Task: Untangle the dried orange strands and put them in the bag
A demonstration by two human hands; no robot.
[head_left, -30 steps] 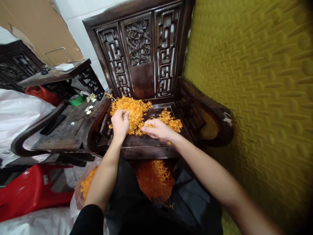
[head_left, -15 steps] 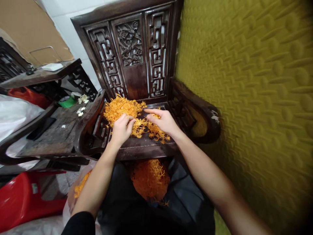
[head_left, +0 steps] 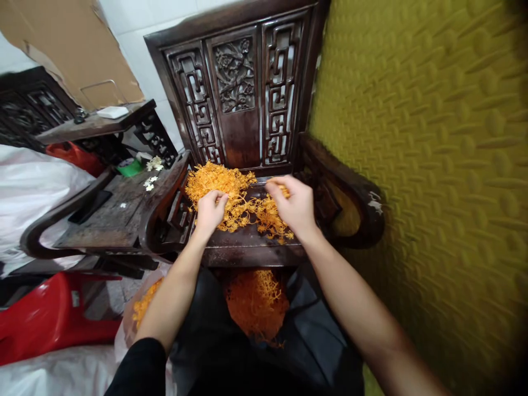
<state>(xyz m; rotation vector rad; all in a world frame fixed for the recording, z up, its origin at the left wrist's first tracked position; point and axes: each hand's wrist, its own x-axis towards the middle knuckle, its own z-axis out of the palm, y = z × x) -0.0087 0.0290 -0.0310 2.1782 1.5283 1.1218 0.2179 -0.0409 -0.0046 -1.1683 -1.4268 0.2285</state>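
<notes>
Seemingly picked apart tangled, bright-orange, frilly branching sprigs (head_left: 216,179), heaped on a dark, glossy carved-wood chair seat (head_left: 252,256). Pinched left grip (head_left: 209,213) narrowly beside them; curled right grip (head_left: 296,204) near a smaller orange clump (head_left: 270,217). Could not tell of anything held. Probably called next for gentle untangling.

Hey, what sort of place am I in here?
Probably a home's living room, doubling as a workspace: there's a carved chair with orange sprigs heaped on it, and a side table to the left.
</notes>
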